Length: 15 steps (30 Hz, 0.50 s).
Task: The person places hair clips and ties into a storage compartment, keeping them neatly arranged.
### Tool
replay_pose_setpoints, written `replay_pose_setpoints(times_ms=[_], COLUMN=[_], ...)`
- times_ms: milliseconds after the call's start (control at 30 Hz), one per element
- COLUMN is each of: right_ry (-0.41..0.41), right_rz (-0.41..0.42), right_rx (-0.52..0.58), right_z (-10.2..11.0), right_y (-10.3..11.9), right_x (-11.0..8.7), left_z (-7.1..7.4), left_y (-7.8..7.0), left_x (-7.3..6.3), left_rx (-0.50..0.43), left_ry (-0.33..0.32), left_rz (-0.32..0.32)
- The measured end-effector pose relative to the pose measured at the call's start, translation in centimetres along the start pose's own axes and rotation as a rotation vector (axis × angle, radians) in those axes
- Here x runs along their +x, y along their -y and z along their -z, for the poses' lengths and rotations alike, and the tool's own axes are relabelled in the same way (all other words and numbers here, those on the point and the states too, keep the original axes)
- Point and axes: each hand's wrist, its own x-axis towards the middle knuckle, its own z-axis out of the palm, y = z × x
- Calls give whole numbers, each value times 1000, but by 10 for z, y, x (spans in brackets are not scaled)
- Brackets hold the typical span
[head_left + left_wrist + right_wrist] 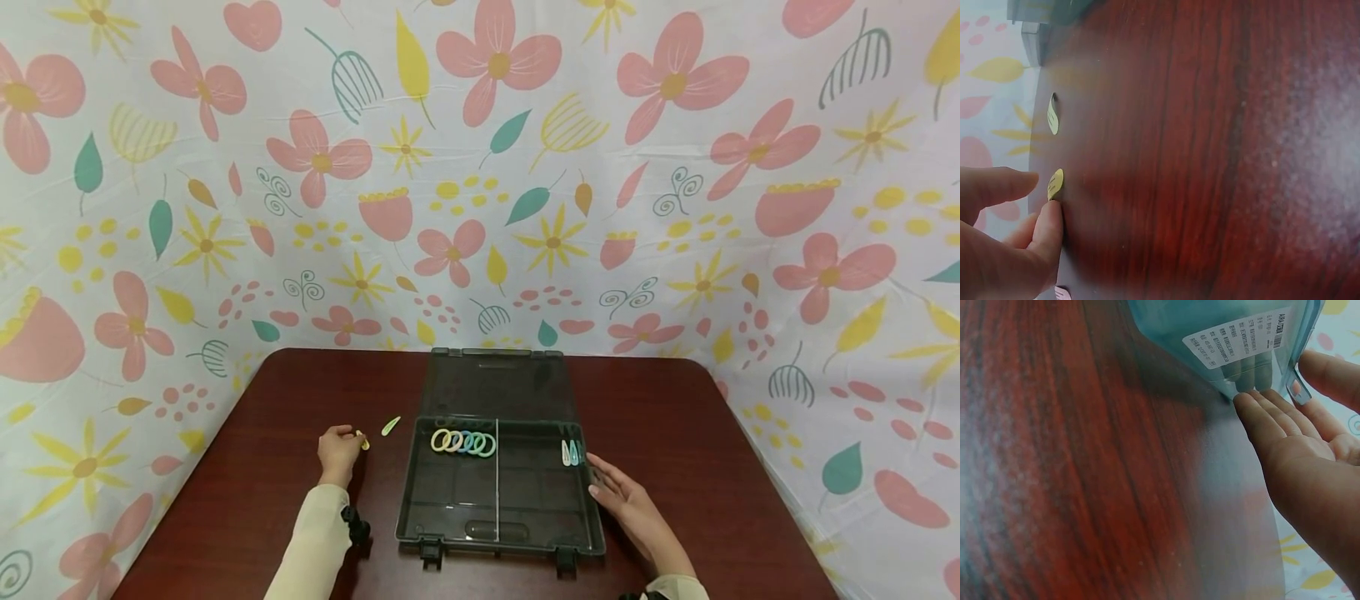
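Observation:
My left hand (339, 454) is over the table, left of the box. One of its fingertips touches a yellow snap hair clip (1055, 182), while the thumb stands apart from it in the left wrist view. Beyond lies a pale green hair clip (391, 426). Straight fingers of my right hand (626, 500) rest against the right side of a dark see-through box (450, 525), its lid folded back. Several pastel rings (442, 450) lie in a row in its left compartment. A white clip (566, 452) and a blue clip (575, 452) lie side by side in the right compartment.
A white divider (497, 483) splits the box in two. Two latches (431, 552) jut from its front. At the bottom of the left wrist view lies a pink clip (1063, 292). Behind the dark red table (675, 433) hangs a flowered cloth (480, 167).

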Motion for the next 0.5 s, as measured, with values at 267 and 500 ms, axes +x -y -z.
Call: replay_pose_setpoints(times_ms=[267, 500], right_ry=[-4, 1], right_rz=[-5, -3], right_rx=[4, 0], right_z=[1, 2], right_y=[-4, -4], right_x=[2, 3], left_z=[-5, -4], left_y=[-3, -7], left_x=[0, 1], left_rx=[48, 85], left_ry=[19, 28], left_rz=[-24, -4])
